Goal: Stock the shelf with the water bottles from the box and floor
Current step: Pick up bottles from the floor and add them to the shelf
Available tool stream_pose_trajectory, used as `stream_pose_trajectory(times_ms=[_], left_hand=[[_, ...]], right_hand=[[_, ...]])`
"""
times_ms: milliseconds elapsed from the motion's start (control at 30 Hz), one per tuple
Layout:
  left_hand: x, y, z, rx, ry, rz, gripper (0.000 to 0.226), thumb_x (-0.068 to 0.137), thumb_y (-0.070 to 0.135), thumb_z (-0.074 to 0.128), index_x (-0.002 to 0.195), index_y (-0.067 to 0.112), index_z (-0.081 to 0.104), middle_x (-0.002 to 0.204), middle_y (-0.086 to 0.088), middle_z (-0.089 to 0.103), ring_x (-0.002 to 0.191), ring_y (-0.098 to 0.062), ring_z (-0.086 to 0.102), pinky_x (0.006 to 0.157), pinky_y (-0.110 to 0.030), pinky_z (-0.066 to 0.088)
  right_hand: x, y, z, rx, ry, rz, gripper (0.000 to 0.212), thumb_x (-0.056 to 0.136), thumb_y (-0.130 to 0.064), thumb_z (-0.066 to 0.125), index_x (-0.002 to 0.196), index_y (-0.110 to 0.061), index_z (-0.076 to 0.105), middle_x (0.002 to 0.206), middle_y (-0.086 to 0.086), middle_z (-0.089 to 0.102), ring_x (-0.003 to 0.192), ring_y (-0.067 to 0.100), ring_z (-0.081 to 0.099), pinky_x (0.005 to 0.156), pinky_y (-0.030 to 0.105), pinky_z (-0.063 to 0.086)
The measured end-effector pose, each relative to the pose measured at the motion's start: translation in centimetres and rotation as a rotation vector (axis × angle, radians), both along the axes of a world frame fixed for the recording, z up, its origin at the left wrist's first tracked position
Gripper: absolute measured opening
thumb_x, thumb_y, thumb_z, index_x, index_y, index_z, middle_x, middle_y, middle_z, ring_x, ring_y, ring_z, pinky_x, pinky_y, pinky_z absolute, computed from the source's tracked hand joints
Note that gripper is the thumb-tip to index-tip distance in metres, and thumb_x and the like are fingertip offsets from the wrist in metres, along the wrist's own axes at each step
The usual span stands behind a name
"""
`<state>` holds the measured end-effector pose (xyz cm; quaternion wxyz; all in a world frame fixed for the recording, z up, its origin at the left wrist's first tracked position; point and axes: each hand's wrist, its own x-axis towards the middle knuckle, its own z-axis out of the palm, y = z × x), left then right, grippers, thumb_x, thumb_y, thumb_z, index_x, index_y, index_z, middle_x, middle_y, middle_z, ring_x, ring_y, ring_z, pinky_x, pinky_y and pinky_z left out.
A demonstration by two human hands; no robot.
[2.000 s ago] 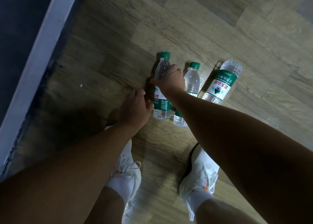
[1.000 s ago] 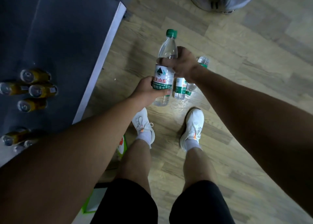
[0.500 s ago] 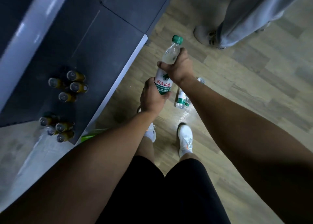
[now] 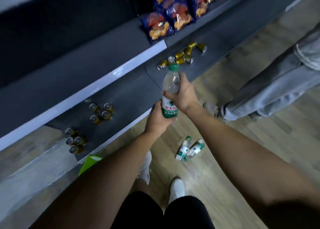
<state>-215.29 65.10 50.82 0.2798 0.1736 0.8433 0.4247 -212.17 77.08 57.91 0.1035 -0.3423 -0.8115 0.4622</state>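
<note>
I hold a clear water bottle (image 4: 171,83) with a green cap and green-white label upright in front of me. My right hand (image 4: 184,93) grips its upper body, while my left hand (image 4: 156,119) grips the label and base. It hangs over the front edge of the dark bottom shelf (image 4: 131,93). Two more water bottles (image 4: 188,149) lie side by side on the wooden floor (image 4: 242,150), below my right forearm.
Groups of gold cans (image 4: 101,111) stand on the bottom shelf, with more cans (image 4: 181,57) farther right. Blue snack bags (image 4: 173,15) fill the shelf above. Another person's grey trouser legs (image 4: 270,90) stand at the right. A green box corner (image 4: 90,162) shows by my left leg.
I have stood up from the floor with the bottle in both hands. The view rose toward the shelves, and the bottle moved up and left over the bottom shelf's edge.
</note>
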Motion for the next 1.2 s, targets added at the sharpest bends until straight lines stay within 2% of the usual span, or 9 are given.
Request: stream_pose_trajectory(times_ms=[100, 267, 367, 467, 567, 633, 800, 933, 1200], left_hand=[[0.0, -0.7, 4.8, 0.039, 0.061, 0.085, 0.071, 0.060, 0.029, 0.089, 0.120, 0.019, 0.051, 0.113, 0.001, 0.065, 0.104, -0.017, 0.063, 0.087, -0.043, 0.054], [-1.2, -3.5, 12.5, 0.064, 0.185, 0.223, 0.059, 0.069, 0.028, 0.084, 0.120, 0.020, 0.055, 0.113, 0.003, 0.066, 0.100, -0.017, 0.062, 0.071, -0.025, 0.042], [-2.6, -5.5, 16.0, 0.074, 0.263, 0.284, 0.056, 0.070, 0.028, 0.082, 0.117, 0.020, 0.055, 0.114, -0.001, 0.067, 0.104, -0.022, 0.063, 0.078, -0.030, 0.049], [-4.5, -8.1, 19.2, 0.077, 0.316, 0.352, 0.054, 0.069, 0.034, 0.081, 0.115, 0.022, 0.056, 0.112, 0.000, 0.068, 0.103, -0.024, 0.064, 0.085, -0.041, 0.053], [-6.4, -9.9, 21.7, 0.078, 0.381, 0.362, 0.049, 0.069, 0.036, 0.079, 0.110, 0.021, 0.056, 0.106, 0.000, 0.069, 0.098, -0.024, 0.065, 0.081, -0.042, 0.054], [-7.8, -10.9, 23.7, 0.100, 0.412, 0.380, 0.050, 0.067, 0.039, 0.080, 0.108, 0.021, 0.056, 0.102, 0.002, 0.070, 0.093, -0.021, 0.066, 0.078, -0.038, 0.055], [-11.5, -14.1, 27.7, 0.194, 0.476, 0.437, 0.051, 0.064, 0.043, 0.081, 0.104, 0.026, 0.056, 0.099, 0.009, 0.068, 0.089, -0.014, 0.066, 0.076, -0.038, 0.055], [-14.4, -17.1, 29.5, 0.240, 0.517, 0.478, 0.047, 0.066, 0.039, 0.082, 0.104, 0.027, 0.057, 0.099, 0.009, 0.068, 0.092, -0.016, 0.065, 0.079, -0.040, 0.055], [-19.4, -22.3, 33.4, 0.350, 0.613, 0.513, 0.058, 0.065, 0.037, 0.083, 0.116, 0.028, 0.055, 0.107, 0.008, 0.068, 0.102, -0.016, 0.064, 0.086, -0.042, 0.053]], right_hand=[[-0.6, -1.1, 5.0, 0.048, 0.069, 0.090, 0.076, 0.076, -0.029, 0.080, 0.138, -0.017, 0.038, 0.126, 0.011, 0.060, 0.111, 0.029, 0.060, 0.093, 0.044, 0.051], [-2.4, -3.8, 12.0, 0.102, 0.200, 0.213, 0.076, 0.073, -0.032, 0.083, 0.135, -0.015, 0.043, 0.123, 0.008, 0.062, 0.112, 0.025, 0.059, 0.088, 0.032, 0.049], [-3.8, -5.4, 16.0, 0.063, 0.253, 0.264, 0.077, 0.079, -0.036, 0.078, 0.142, -0.013, 0.039, 0.130, 0.008, 0.059, 0.116, 0.022, 0.057, 0.085, 0.023, 0.042], [-5.7, -6.9, 20.1, 0.039, 0.328, 0.284, 0.083, 0.081, -0.046, 0.074, 0.145, -0.011, 0.036, 0.133, 0.007, 0.057, 0.122, 0.020, 0.054, 0.096, 0.027, 0.044], [-7.5, -8.5, 22.9, 0.039, 0.305, 0.370, 0.087, 0.071, -0.043, 0.083, 0.141, -0.014, 0.040, 0.128, 0.002, 0.060, 0.117, 0.016, 0.057, 0.089, 0.022, 0.044], [-8.9, -10.2, 24.3, 0.045, 0.304, 0.407, 0.079, 0.068, -0.035, 0.087, 0.132, -0.015, 0.046, 0.123, 0.001, 0.063, 0.112, 0.016, 0.059, 0.083, 0.019, 0.043], [-12.6, -14.4, 27.8, 0.135, 0.433, 0.384, 0.075, 0.064, -0.028, 0.090, 0.125, -0.012, 0.050, 0.120, 0.004, 0.062, 0.111, 0.020, 0.059, 0.090, 0.028, 0.047], [-15.5, -17.5, 30.5, 0.213, 0.432, 0.446, 0.069, 0.069, -0.027, 0.087, 0.124, -0.012, 0.049, 0.117, 0.001, 0.063, 0.104, 0.015, 0.058, 0.075, 0.019, 0.040], [-20.3, -23.2, 34.8, 0.259, 0.524, 0.482, 0.061, 0.072, -0.026, 0.084, 0.122, -0.016, 0.050, 0.109, -0.002, 0.065, 0.098, 0.014, 0.063, 0.083, 0.032, 0.054]])
